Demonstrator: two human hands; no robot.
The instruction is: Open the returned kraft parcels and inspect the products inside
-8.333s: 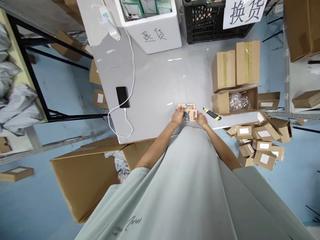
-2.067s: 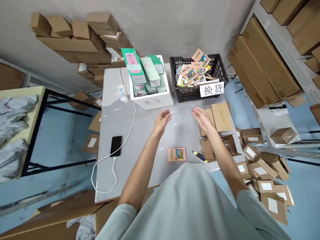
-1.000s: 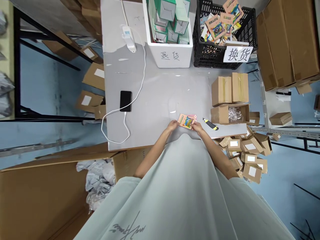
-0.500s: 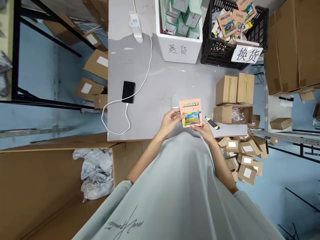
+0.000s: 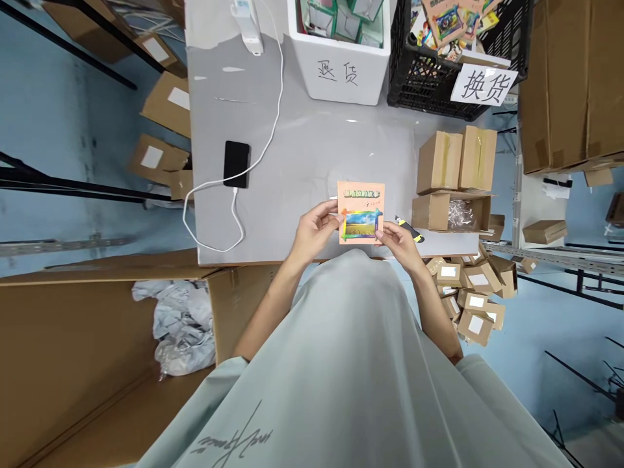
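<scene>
A small orange-pink booklet (image 5: 361, 203) with a field picture on its cover faces up between my hands, just above the near edge of the grey table (image 5: 312, 156). My left hand (image 5: 316, 227) pinches its left edge, thumb on the front and fingers behind. At the lower right corner, my right hand (image 5: 398, 243) grips it with the thumb on the cover. A black and yellow box cutter (image 5: 410, 230) lies on the table just beyond my right hand.
Small cardboard boxes (image 5: 451, 169) are stacked at the table's right. A white bin (image 5: 341, 71) and a black crate (image 5: 429, 84) of booklets stand at the back. A black phone (image 5: 236, 162) with a white cable lies left. An open carton (image 5: 97, 312) is below left.
The booklet now sits straighter, and my right hand has shifted from its bottom edge to the lower right corner. The whole view has shifted a little.
</scene>
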